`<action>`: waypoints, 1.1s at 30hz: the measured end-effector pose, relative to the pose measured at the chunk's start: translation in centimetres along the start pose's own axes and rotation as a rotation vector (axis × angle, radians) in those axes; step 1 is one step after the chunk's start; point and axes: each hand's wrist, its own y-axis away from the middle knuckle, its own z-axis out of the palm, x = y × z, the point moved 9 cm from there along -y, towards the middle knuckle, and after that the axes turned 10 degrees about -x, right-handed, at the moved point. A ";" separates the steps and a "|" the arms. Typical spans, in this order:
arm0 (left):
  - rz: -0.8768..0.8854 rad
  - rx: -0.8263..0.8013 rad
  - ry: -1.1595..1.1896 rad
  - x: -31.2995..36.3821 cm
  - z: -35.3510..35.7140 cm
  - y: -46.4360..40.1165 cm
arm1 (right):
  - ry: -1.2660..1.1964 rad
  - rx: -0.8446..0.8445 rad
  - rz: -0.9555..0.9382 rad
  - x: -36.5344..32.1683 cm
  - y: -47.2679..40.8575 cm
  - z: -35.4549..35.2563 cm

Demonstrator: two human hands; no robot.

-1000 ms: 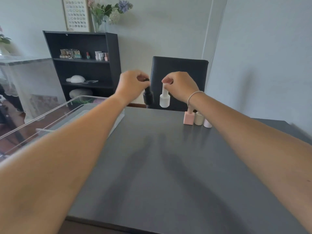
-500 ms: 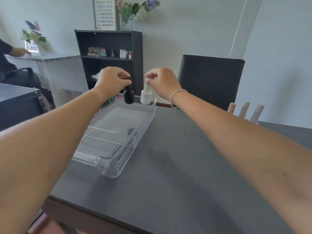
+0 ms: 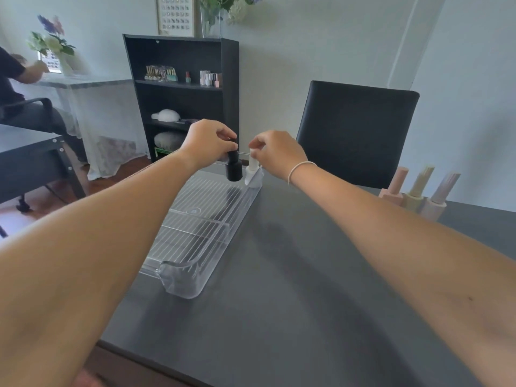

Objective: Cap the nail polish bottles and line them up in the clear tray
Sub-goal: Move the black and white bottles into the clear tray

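While the left hand (image 3: 208, 143) pinches the cap of a black bottle (image 3: 233, 169) with curled fingers, the right hand (image 3: 279, 155) pinches the cap of a white bottle (image 3: 252, 171); both sit at the clear tray's (image 3: 195, 286) far end on the desk (image 3: 279, 303).

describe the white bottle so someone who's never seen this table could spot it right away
Start at the clear tray on the dark table and follow it to its far right corner. The white bottle is there, its cap pinched by the right hand. The bottle beside it, held by the left hand, is black.
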 end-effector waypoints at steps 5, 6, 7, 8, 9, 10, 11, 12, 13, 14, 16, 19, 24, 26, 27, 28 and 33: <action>-0.008 -0.018 -0.011 0.2 1.1 -0.2 | 0.012 0.014 -0.017 0.1 -0.1 0.2; -0.011 -0.018 -0.019 0.1 1.2 -0.2 | 0.013 0.014 -0.018 0.1 -0.2 0.3; -0.013 -0.018 -0.030 0.1 1.3 -0.2 | 0.018 0.014 -0.020 0.1 -0.2 0.3; -0.015 -0.018 -0.040 0.0 1.4 -0.1 | 0.024 0.016 -0.023 0.1 -0.2 0.4; -0.017 -0.018 -0.044 -0.1 1.5 -0.1 | 0.029 0.021 -0.026 0.1 -0.2 0.4; -0.018 -0.017 -0.045 -0.2 1.6 -0.1 | 0.029 0.028 -0.026 0.1 -0.2 0.3; -0.017 -0.015 -0.045 -0.2 1.6 -0.1 | 0.029 0.032 -0.026 0.1 -0.1 0.3; -0.017 -0.010 -0.047 -0.2 1.7 0.0 | 0.029 0.034 -0.026 0.1 -0.1 0.3; -0.017 -0.006 -0.050 -0.2 1.7 0.0 | 0.028 0.035 -0.027 0.1 -0.1 0.3; -0.016 -0.004 -0.053 -0.2 1.7 0.0 | 0.025 0.036 -0.027 0.1 -0.1 0.3; -0.014 -0.005 -0.058 -0.2 1.7 0.1 | 0.013 0.040 -0.031 0.1 0.1 0.2; -0.013 -0.017 -0.073 -0.3 1.7 0.2 | 0.002 0.059 -0.049 0.2 0.6 -0.4; 0.055 0.048 -0.074 2.1 0.5 0.8 | -0.004 0.127 -0.037 1.6 2.5 -3.6; 0.116 0.072 -0.067 4.4 0.3 0.9 | -0.006 0.162 -0.021 2.7 3.7 -5.6; 0.142 0.076 -0.071 5.8 0.4 0.9 | -0.005 0.176 -0.012 3.4 4.5 -6.7; 0.167 0.073 -0.067 7.1 0.8 0.9 | -0.003 0.193 -0.002 4.1 5.3 -7.8; 0.296 -0.035 -0.026 14.1 5.7 1.7 | 0.014 0.297 0.104 9.3 10.5 -13.4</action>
